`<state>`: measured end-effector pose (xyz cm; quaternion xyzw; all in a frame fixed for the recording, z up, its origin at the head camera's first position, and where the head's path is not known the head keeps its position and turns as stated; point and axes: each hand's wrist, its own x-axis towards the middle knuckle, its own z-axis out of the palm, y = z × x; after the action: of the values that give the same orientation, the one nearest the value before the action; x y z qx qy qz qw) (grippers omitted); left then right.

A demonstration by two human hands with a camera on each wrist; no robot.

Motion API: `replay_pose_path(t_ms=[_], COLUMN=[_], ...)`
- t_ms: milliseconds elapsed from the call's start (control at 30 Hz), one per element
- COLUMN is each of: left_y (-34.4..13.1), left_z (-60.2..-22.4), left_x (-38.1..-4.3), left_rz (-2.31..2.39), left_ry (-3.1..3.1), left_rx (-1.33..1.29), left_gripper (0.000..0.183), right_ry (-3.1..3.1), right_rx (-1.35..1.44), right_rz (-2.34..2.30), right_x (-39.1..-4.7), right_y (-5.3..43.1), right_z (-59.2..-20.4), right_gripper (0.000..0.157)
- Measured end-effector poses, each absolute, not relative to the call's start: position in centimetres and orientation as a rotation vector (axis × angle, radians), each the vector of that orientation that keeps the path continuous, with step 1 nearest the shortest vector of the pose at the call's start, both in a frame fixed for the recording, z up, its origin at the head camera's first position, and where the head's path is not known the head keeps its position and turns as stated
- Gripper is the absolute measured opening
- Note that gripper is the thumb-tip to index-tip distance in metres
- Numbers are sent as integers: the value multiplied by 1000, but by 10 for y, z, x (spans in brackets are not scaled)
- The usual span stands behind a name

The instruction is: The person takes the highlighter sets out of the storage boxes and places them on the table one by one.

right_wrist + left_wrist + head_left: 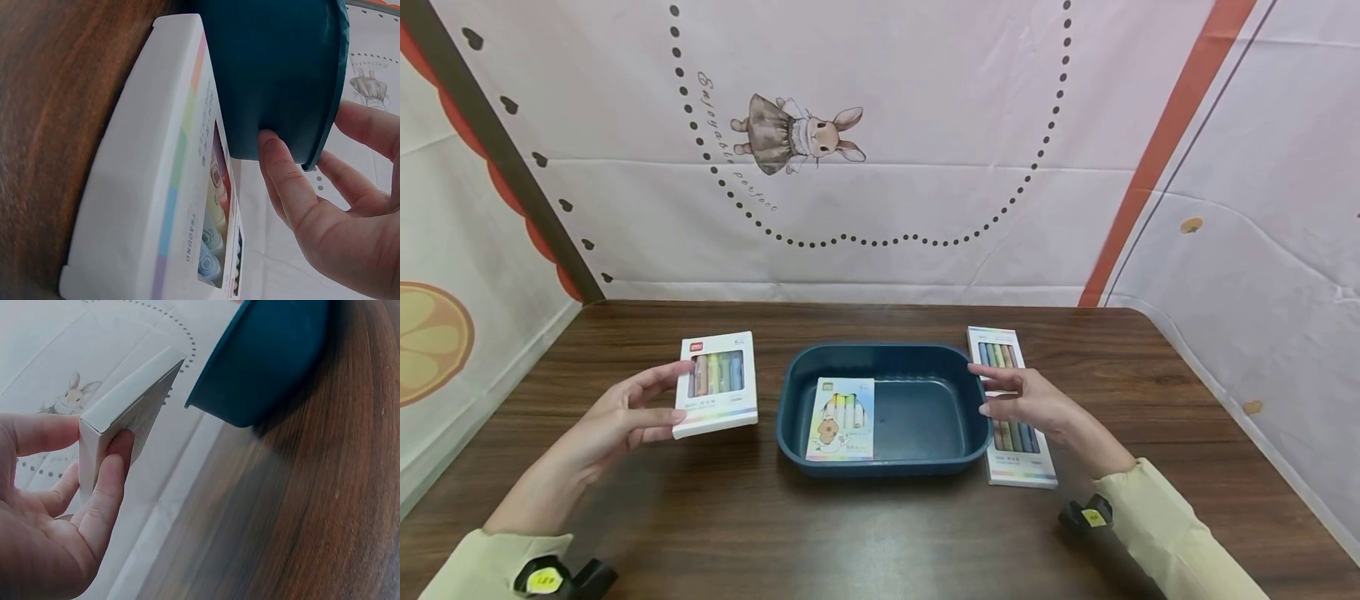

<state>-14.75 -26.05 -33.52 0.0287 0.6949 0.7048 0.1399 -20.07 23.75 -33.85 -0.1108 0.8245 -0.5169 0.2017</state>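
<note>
Left grip point(625, 408) pinches box point(718, 375) by its nearest edge, off the tabletop point(865, 537). Right grip point(1026, 400) pinches bin point(883, 470) by its rim, probably to steady it. Pack point(842, 429) sits in bin between grips; other boxes point(1021, 472) beneath Right grip.

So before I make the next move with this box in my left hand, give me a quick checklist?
1. Left hand gripping the held box: ok, thumb and fingers at its edge.
2. Held box clear of the blue bin: ok, apart, to its left.
3. Space inside the bin: ok, bare floor right of the inner box.
4. Right hand on the bin: ok, at its right rim.
5. Right-side boxes inside the bin: not ok, outside.
6. Held box's flaps sealed: cannot tell.
</note>
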Motion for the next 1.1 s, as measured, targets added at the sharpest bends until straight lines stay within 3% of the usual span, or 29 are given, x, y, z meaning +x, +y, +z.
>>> replay_pose_path(t_ms=[1100], left_y=[-256], left_z=[-348], left_x=[-152], left_rz=[1675], left_ry=[2126], left_rx=[41], left_gripper=[73], right_ry=[2314], right_rx=[-336], right_rz=[-1440], right_x=[-200], right_y=[237], right_z=[-338], right_gripper=[63])
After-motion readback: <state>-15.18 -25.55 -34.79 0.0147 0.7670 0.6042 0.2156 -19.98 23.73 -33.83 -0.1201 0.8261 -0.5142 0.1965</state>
